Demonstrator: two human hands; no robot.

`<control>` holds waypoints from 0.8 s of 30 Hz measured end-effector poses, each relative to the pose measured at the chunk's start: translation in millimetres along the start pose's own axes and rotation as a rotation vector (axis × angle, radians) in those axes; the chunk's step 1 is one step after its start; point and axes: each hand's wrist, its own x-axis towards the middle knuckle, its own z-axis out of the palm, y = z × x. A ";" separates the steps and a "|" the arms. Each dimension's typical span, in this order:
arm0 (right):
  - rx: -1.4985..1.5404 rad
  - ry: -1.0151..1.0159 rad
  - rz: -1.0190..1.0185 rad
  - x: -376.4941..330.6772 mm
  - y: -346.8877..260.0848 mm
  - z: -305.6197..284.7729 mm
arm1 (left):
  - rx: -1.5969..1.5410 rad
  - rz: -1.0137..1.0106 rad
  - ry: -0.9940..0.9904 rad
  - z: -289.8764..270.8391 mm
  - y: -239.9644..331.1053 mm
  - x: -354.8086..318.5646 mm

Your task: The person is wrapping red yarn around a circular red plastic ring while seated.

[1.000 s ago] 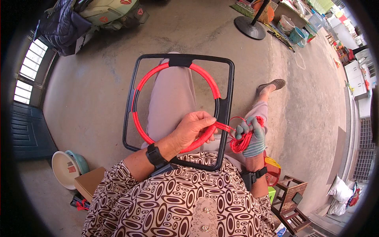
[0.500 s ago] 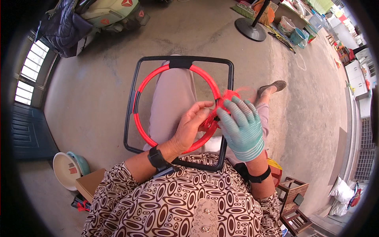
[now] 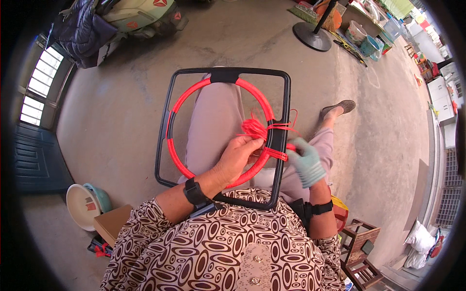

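Note:
A black rectangular frame (image 3: 285, 102) with rounded corners lies over my lap, and inside it sits a red-wrapped ring (image 3: 175, 154) with black sections. At the ring's right side, strands of red cord (image 3: 277, 154) wrap around the black section and the frame's side bar. My left hand (image 3: 235, 157), bare, is closed at this joint from inside the ring, its thumb and fingers pinching by a loose bundle of the cord. Outside the frame, my right hand (image 3: 307, 164), in a pale green glove, is blurred; its curled fingers are closed at red cord beside the bar.
My legs in light trousers (image 3: 218, 109) are under the frame. On the left stand a white basin (image 3: 80, 206) and a cardboard box (image 3: 112, 222). A small wooden stool (image 3: 357, 245) is at the lower right. Farther off are a scooter (image 3: 138, 17) and a round black stand base (image 3: 312, 37).
The loose cord bundle has shifted from outside the ring's right side to inside, above my left thumb. My right hand has moved down and right, fingers now curled, uncovering the wrapped joint.

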 end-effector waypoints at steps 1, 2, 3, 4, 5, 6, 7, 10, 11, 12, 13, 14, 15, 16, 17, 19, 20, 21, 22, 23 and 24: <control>0.008 -0.011 0.015 -3.2 4.3 -9.4 | -0.040 -0.037 0.010 0.9 1.4 0.2; 0.351 0.126 -0.027 -8.5 8.9 -21.8 | -0.040 -0.036 0.009 1.6 2.8 -0.1; 0.693 0.262 -0.069 -14.2 14.7 -30.5 | -0.002 -0.025 0.001 2.4 4.0 -1.4; 0.964 0.302 -0.121 -24.4 20.0 -41.9 | 0.033 -0.004 -0.012 3.5 4.8 -2.7; 1.293 0.378 -0.132 -35.7 24.7 -53.5 | 0.031 -0.016 -0.008 4.8 5.2 -3.9; 1.231 0.340 -0.174 -43.5 29.9 -63.1 | 0.015 0.020 -0.034 6.1 5.5 -4.9; 1.333 0.373 -0.212 -49.8 33.3 -75.1 | -0.005 0.077 -0.080 7.2 6.1 -5.2; 1.381 0.426 -0.140 -55.1 35.9 -90.2 | 0.059 0.103 -0.099 8.2 7.7 -5.0; 1.354 0.479 -0.047 -53.3 32.9 -88.1 | 0.054 0.110 -0.107 8.3 8.0 -5.1; 1.342 0.347 -0.058 -48.1 28.9 -81.8 | 0.039 0.083 -0.121 8.1 8.1 -5.4; 1.329 0.312 0.011 -44.9 23.6 -68.7 | 0.024 0.056 -0.132 8.1 8.2 -5.8; 1.029 0.252 0.107 -41.4 16.4 -55.3 | 0.026 0.053 -0.131 8.2 8.2 -6.2; 0.717 0.248 0.263 -38.7 8.4 -42.3 | 0.028 0.046 -0.129 8.3 8.5 -6.6; 0.705 0.109 0.246 -35.5 1.6 -26.3 | 0.029 0.042 -0.131 8.3 8.8 -7.1; 0.704 -0.017 0.237 -33.8 -5.0 -15.7 | 0.034 0.037 -0.126 8.3 9.2 -7.5; 0.773 -0.070 0.406 -32.0 -14.9 -10.7 | 0.031 0.034 -0.107 8.2 9.9 -8.0; 0.776 -0.081 0.414 -33.1 -17.3 -13.3 | 0.038 0.027 -0.093 7.9 10.1 -8.0; 0.775 -0.106 0.451 -35.7 -17.7 -18.8 | 0.050 0.023 -0.076 7.5 10.4 -7.8; 0.723 -0.019 0.497 -37.9 -16.4 -27.8 | 0.058 0.020 -0.057 7.0 10.5 -8.3; 0.749 -0.049 0.420 -39.0 -12.8 -35.9 | 0.054 0.019 -0.054 6.8 10.2 -8.6; 0.532 -0.022 0.436 -40.6 -8.3 -42.7 | 0.057 0.016 -0.051 7.0 9.7 -8.5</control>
